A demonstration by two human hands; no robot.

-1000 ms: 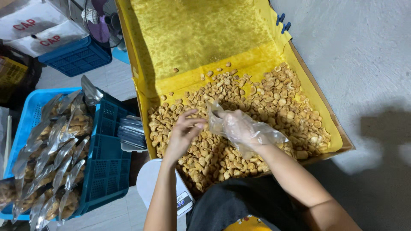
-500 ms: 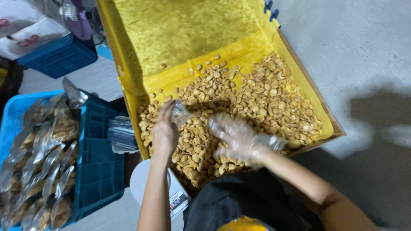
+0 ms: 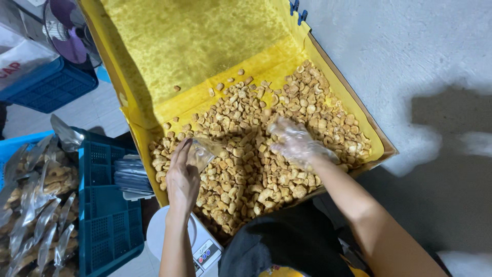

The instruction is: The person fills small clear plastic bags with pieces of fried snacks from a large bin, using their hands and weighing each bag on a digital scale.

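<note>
A big cardboard box lined with yellow plastic [image 3: 195,56] holds a heap of small tan snack pieces [image 3: 266,154]. My left hand [image 3: 182,179] is bare and grips a small clear plastic bag [image 3: 202,153] over the left side of the heap. My right hand [image 3: 294,141] wears a thin clear plastic glove and hovers over the middle of the heap, blurred, fingers bent toward the pieces. Whether it holds any pieces cannot be told.
A white kitchen scale [image 3: 202,249] sits below the box, near my left forearm. A dark teal crate [image 3: 105,205] with a stack of empty clear bags [image 3: 130,174] stands left of it. Several filled bags [image 3: 36,205] lie in a light blue crate. Grey floor [image 3: 425,66] lies to the right.
My hands have moved apart: the left took the small bag leftward and lower over the heap, and the gloved right hand reached out over the middle of the pieces. The camera shifted left.
</note>
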